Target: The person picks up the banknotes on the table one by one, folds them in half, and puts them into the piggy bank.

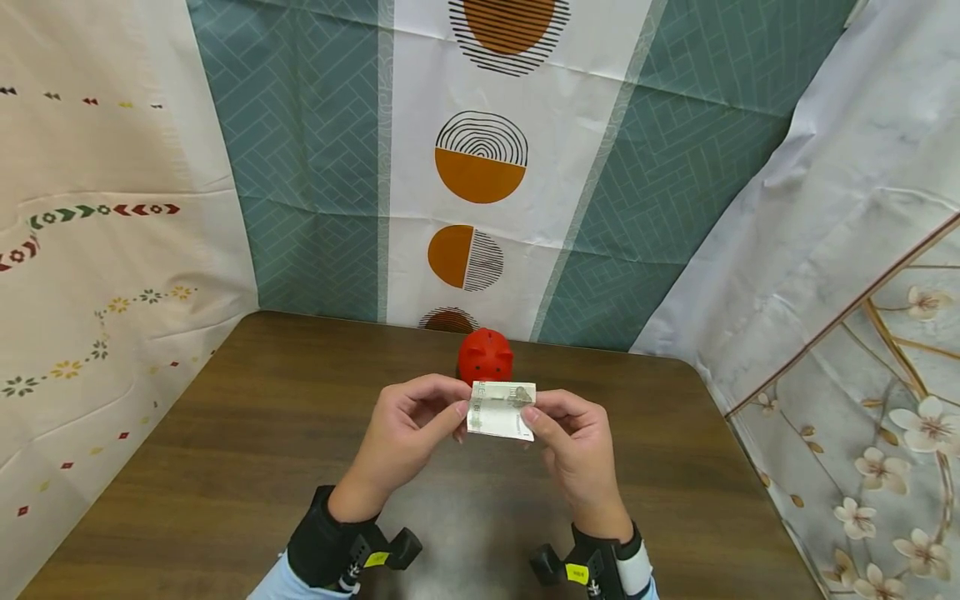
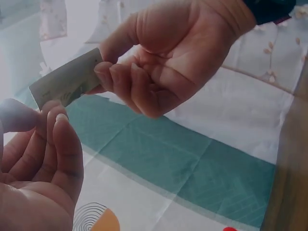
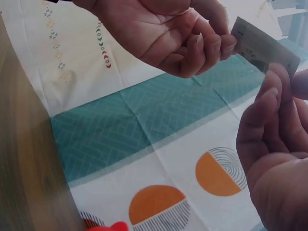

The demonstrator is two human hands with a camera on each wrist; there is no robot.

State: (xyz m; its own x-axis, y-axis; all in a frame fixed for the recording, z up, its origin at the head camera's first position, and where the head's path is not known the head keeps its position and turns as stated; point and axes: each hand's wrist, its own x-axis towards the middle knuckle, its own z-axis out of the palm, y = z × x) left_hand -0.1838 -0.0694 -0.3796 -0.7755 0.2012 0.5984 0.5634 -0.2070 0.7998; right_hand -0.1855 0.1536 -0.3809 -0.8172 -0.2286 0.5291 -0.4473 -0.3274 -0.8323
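A small folded banknote, pale with a printed pattern, is held up above the table in front of me. My left hand pinches its left end between thumb and fingers. At the right end, the thumb of my right hand lies on the near face with the fingers behind. Both wrist views show the banknote stretched between the two hands, its face partly covered by fingertips. Just beyond it stands a red piggy bank, its lower part hidden behind the note.
The brown wooden table reaches back to a hanging cloth in green and white with orange circles. Patterned cloths hang along the left and right sides. Each wrist wears a black band with a small camera.
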